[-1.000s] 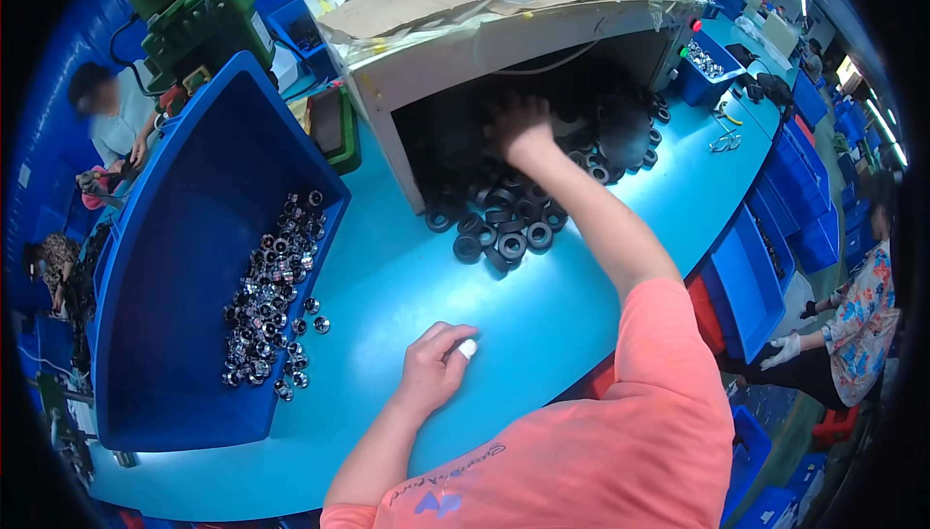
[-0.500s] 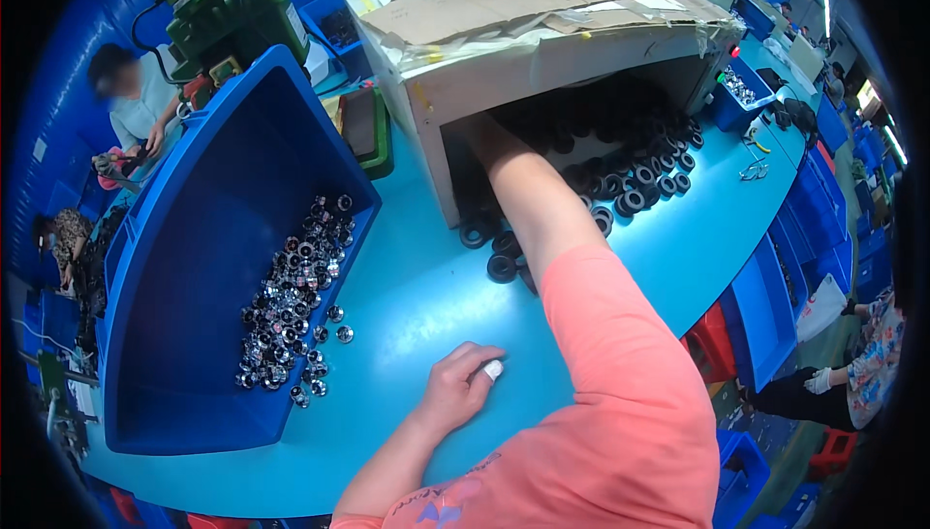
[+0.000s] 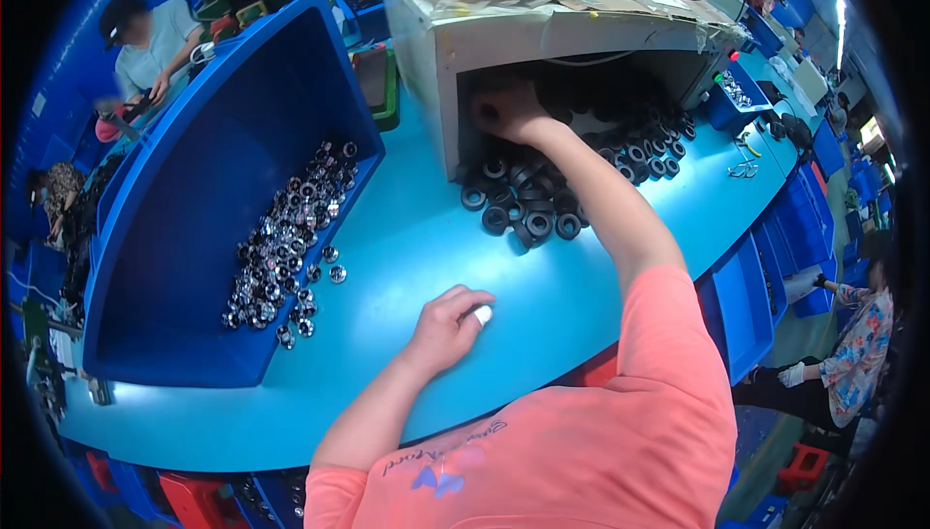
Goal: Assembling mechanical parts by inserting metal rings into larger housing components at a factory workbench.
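My right hand (image 3: pixel 515 110) reaches into the open front of a white box-like housing (image 3: pixel 441 93). Its fingers look curled in the shadow, around a dark patch that I cannot make out. Below it a pile of black rings (image 3: pixel 539 224) spills out of the opening onto the blue-green table (image 3: pixel 387 413). More black rings (image 3: pixel 636 153) lie further right inside the opening. Nearer to me my left hand (image 3: pixel 448 327) rests on the table, fingers loosely bent, thumb slightly apart and its tip covered in white. Nothing shows in that hand.
A tilted blue bin (image 3: pixel 184 238) at left holds shiny metal fittings (image 3: pixel 291 238), with several at its lip. A blue box (image 3: pixel 728 108) of metal parts stands at the far right near pliers (image 3: pixel 748 149). Other people sit at left and right. A red stool (image 3: pixel 802 468) stands lower right.
My right hand has drawn back from deeper inside the housing and now shows. More black rings lie at the opening's front left. My left hand stays on the table; the whole view has shifted.
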### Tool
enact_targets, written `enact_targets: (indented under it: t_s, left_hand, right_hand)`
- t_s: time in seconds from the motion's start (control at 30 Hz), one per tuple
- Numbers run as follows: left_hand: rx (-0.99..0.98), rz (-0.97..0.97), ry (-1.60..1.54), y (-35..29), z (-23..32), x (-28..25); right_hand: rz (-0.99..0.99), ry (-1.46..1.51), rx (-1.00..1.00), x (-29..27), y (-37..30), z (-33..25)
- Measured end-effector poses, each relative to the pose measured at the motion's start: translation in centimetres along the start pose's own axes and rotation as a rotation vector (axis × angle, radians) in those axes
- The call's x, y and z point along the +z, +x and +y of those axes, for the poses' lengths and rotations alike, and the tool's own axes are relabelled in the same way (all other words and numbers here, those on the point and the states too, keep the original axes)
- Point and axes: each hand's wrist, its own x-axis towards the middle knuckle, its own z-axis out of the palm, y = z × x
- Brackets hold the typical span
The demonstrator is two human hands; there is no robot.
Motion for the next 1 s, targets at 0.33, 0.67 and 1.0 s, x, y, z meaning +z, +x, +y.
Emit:
enact_targets:
  t_s: [0.33, 0.67, 1.0]
  left_hand:
    - [-0.102, 0.286, -0.444, -1.0, -1.3, -0.4]
    - [0.017, 0.589, 0.044, -4.0, 1.7, -5.4]
    - [0.036, 0.813, 0.093, -7.1, -0.8, -8.7]
  right_hand:
    - [-0.133, 1.493, 0.314, -4.6, -13.3, -11.6]
    - [-0.485, 1.943, 0.300, -0.1, -14.5, -21.9]
    - [-0.685, 1.937, 0.437, 3.6, -11.6, -26.4]
